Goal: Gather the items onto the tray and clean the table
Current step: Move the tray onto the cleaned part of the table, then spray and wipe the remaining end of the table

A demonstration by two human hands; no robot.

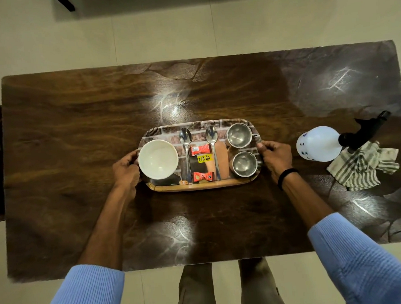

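Tray (197, 186) at mid-table, long axis left to right, one short end to each hand, so equal reach on both sides and neither hand nearer. Left hand (125, 168) curled round the left short end, just beside white bowl (158, 159). Right hand (276, 157) curled round the right short end, thumb on the rim, beside far cup (239, 135) and near cup (244, 164). Fingertips under both edges hidden. Judged step: gathering done, level two-handed lift of the load off the table (75, 112) probably next — wiping not yet begun. Tray glossy, brick-print face, rounded corners, low raised rim, yellow price sticker at centre. Bowl smooth, round, empty. Cups polished steel, small side handles, empty and light, likely to slide on the slick face under any tilt. Left spoon (186, 150) and right spoon (213, 148) steel, parallel, crosswise to the tray's long axis, bowls away from the body. Far sweet (200, 150) and near sweet (203, 176) in crinkled red twist wrappers between the spoons. Table dark wood-grain, glossy, patches of glare. White spray bottle (318, 144) with black trigger head well to the right of the tray, off it; crumpled striped cloth (360, 168) just beside the bottle — nearer the right hand.
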